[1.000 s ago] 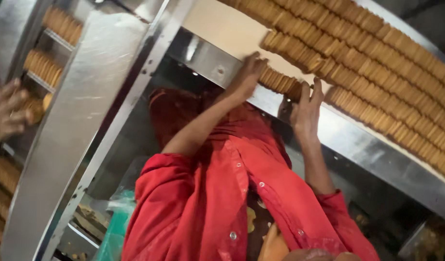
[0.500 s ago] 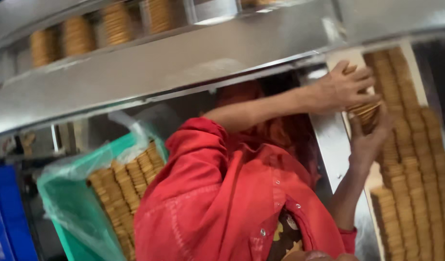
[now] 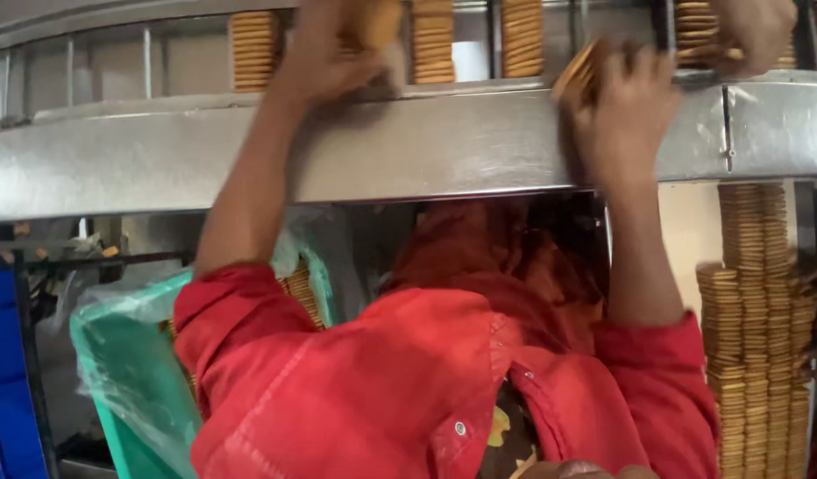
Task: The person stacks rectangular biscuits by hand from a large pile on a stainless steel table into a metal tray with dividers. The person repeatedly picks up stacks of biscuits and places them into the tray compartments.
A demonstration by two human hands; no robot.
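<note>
Both my arms, in red sleeves, reach up over a steel rail (image 3: pixel 444 146) to lanes of stacked round tan biscuits (image 3: pixel 432 40). My left hand (image 3: pixel 324 58) is blurred and curled around a clump of biscuits (image 3: pixel 377 22) at the top of the view. My right hand (image 3: pixel 626 111) grips a short tilted stack of biscuits (image 3: pixel 575 71) at the rail's upper edge. Another hand (image 3: pixel 750 31) rests on the biscuit lanes at the top right; whose it is cannot be told.
A green crate (image 3: pixel 116 372) lined with clear plastic holds biscuit rows at the lower left, next to a blue crate (image 3: pixel 0 355). More long biscuit columns (image 3: pixel 746 310) run down the right side.
The view has swung, so the rail now lies level. My hands were together on one biscuit stack at the right. Now they are spread apart, each on biscuits above the rail.
</note>
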